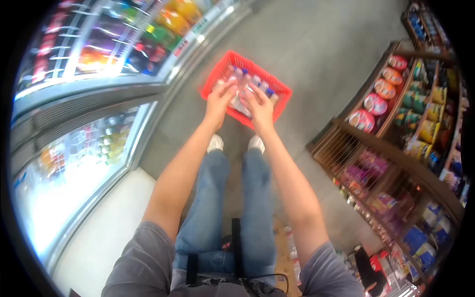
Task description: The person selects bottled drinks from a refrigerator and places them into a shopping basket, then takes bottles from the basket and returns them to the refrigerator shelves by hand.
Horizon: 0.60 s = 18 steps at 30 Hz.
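A red plastic basket stands on the floor just beyond my feet. Inside it are several clear bottles, some with blue or purple caps. My left hand is over the basket's near left part, fingers stretched out and slightly curved. Close beside it, my right hand hovers over the middle with its fingers spread. Neither hand shows a bottle clearly in its grasp. Motion blur and the fingers hide part of the bottles below, and I cannot tell whether the fingertips touch them.
On the left are lit drink coolers with a dark-framed door and shelves of bottles. A wooden shelf unit holds bowl-shaped packs and bags on the right. Grey floor runs between them. My white shoes are behind the basket.
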Available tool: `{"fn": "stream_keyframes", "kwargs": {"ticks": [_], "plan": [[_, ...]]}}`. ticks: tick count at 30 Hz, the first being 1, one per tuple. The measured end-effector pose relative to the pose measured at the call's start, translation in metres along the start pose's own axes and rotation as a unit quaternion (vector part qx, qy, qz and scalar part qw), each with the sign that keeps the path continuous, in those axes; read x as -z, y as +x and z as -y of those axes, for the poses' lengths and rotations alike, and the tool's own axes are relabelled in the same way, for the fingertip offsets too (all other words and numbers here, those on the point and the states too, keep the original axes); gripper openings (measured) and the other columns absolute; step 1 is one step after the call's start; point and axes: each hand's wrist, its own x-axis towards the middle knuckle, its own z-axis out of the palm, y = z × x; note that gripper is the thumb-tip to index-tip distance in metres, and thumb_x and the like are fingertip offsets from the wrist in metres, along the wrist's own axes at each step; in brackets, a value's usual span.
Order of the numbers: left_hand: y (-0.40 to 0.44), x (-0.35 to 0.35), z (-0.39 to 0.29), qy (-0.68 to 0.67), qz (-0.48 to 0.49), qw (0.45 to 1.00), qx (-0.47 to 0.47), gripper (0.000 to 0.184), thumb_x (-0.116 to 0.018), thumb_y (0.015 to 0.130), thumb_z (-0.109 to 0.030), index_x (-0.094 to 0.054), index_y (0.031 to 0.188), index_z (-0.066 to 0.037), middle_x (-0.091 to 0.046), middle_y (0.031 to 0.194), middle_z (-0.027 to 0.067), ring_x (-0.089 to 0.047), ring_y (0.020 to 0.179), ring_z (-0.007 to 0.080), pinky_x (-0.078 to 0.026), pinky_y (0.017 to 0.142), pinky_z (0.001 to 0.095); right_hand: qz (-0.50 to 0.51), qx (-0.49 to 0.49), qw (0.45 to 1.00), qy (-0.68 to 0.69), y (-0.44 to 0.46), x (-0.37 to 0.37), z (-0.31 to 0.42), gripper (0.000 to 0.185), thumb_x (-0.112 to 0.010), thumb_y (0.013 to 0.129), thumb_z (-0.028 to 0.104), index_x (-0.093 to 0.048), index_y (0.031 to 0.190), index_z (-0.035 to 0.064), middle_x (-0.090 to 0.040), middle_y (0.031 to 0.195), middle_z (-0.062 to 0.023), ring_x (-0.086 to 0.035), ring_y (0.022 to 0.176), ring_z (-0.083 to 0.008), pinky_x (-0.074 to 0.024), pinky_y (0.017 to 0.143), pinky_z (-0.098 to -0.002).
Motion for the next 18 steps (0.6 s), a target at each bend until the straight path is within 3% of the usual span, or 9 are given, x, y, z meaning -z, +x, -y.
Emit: {"fn": "stream_keyframes", "kwargs": {"ticks": [5,8,10,14,18], "plan": [[-0.087,-0.033,-0.195,-0.083,-0.040,0.988,-0.128,0.041,-0.060,0.097,-0.017,-0.053,0.132,0.003,-0.057,0.132,0.0135,-0.057,0.121,0.0226,-0.045,0.103,0.0344,0.098,0.063,0.993,-0.017,-0.059,-0.128,0.157,0.050,-0.060,0.098,0.016,-0.043,0.140,-0.0044,-0.058,0.131,-0.0172,-0.063,0.110,-0.0218,-0.0518,0.098,-0.0350],[-0.144,-0.041,-0.294,-0.113,-0.062,0.969,-0.212,0.038,-0.060,0.098,-0.018,-0.056,0.130,0.000,-0.060,0.129,0.0104,-0.058,0.117,0.0194,-0.046,0.101,0.0329,0.189,0.101,0.976,-0.046,-0.100,-0.206,0.237,0.049,-0.060,0.098,0.018,-0.045,0.139,-0.0038,-0.058,0.130,-0.0179,-0.062,0.111,-0.0225,-0.0519,0.097,-0.0356],[-0.192,-0.041,-0.348,-0.123,-0.082,0.950,-0.276,0.036,-0.061,0.097,-0.018,-0.059,0.128,0.000,-0.063,0.124,0.0083,-0.060,0.112,0.0161,-0.047,0.098,0.0301,0.254,0.122,0.958,-0.055,-0.133,-0.253,0.270,0.050,-0.063,0.097,0.018,-0.046,0.139,-0.0034,-0.058,0.131,-0.0191,-0.061,0.113,-0.0221,-0.0527,0.094,-0.0332],[-0.287,-0.027,-0.432,-0.097,-0.179,0.907,-0.369,0.037,-0.061,0.097,-0.021,-0.057,0.129,-0.002,-0.062,0.125,0.0092,-0.059,0.113,0.0175,-0.046,0.097,0.0312,0.360,0.149,0.917,-0.082,-0.210,-0.347,0.323,0.049,-0.062,0.097,0.020,-0.048,0.138,-0.0025,-0.060,0.128,-0.0187,-0.063,0.111,-0.0227,-0.0551,0.087,-0.0331],[-0.357,0.019,-0.490,-0.117,-0.312,0.826,-0.455,0.037,-0.063,0.096,-0.019,-0.057,0.128,-0.002,-0.062,0.123,0.0087,-0.059,0.111,0.0159,-0.047,0.095,0.0300,0.427,0.149,0.886,-0.097,-0.266,-0.437,0.346,0.049,-0.062,0.097,0.024,-0.049,0.136,-0.0039,-0.060,0.128,-0.0184,-0.063,0.112,-0.0258,-0.0531,0.096,-0.0376]]}}
